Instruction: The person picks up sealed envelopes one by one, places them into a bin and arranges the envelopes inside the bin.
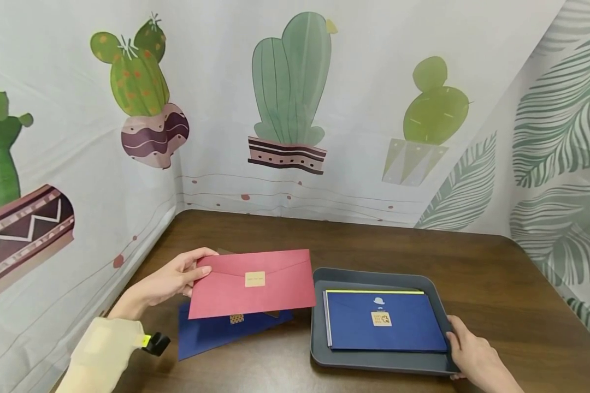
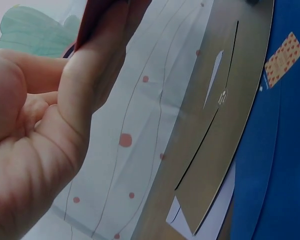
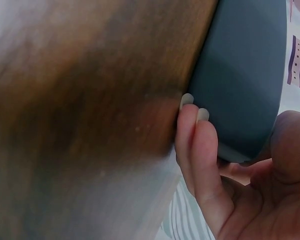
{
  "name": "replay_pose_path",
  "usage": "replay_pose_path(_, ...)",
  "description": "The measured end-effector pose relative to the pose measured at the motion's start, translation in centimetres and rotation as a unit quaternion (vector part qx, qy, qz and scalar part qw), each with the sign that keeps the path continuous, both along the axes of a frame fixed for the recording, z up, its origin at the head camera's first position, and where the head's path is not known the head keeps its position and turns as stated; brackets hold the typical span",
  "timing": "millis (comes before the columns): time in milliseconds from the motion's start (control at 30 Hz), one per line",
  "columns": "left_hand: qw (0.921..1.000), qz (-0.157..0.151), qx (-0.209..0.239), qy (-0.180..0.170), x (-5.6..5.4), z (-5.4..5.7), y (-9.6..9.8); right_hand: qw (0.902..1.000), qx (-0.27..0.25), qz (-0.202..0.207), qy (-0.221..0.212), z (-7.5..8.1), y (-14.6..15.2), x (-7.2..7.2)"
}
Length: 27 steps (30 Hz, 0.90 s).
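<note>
My left hand [image 1: 173, 277] pinches a red envelope [image 1: 280, 297] by its left end, thumb on top, holding it above a loose pile. In that pile are a dark blue envelope [image 1: 201, 334], a brown envelope [image 2: 230, 105] and a whitish one [image 2: 226, 192], partly covered. To the right lies a dark grey tray [image 1: 373, 367] with a stack of envelopes in it. A dark blue envelope [image 1: 349, 325] tops the stack, with yellow and white edges peeking out. My right hand [image 1: 479, 352] grips the tray's right rim; in the right wrist view its fingers [image 3: 205, 160] reach under the tray.
The brown wooden table [image 1: 496, 273] meets a white cactus-print cloth [image 1: 216, 147] along its back and left sides. A leaf-print cloth [image 1: 560, 164] hangs at the right. On my left wrist sits a pale band with a small black device [image 1: 157, 344].
</note>
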<state>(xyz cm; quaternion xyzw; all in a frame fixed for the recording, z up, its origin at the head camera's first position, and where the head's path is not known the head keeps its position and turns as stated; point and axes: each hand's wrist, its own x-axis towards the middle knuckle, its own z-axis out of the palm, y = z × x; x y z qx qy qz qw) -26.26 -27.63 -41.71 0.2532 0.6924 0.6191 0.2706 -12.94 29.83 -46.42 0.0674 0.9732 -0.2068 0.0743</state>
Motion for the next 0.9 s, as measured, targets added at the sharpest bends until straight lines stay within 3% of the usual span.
replay_pose_path(167, 0.9997, -0.019, 0.014, -0.006, 0.1, 0.1, 0.9, 1.0000, 0.004, 0.004, 0.002, 0.0, 0.1, 0.0)
replay_pose_path(900, 0.9983, -0.048, 0.027, -0.021, 0.6, 0.8, 2.9, 0.9998, 0.006, 0.007, 0.016, -0.2, 0.2, 0.0)
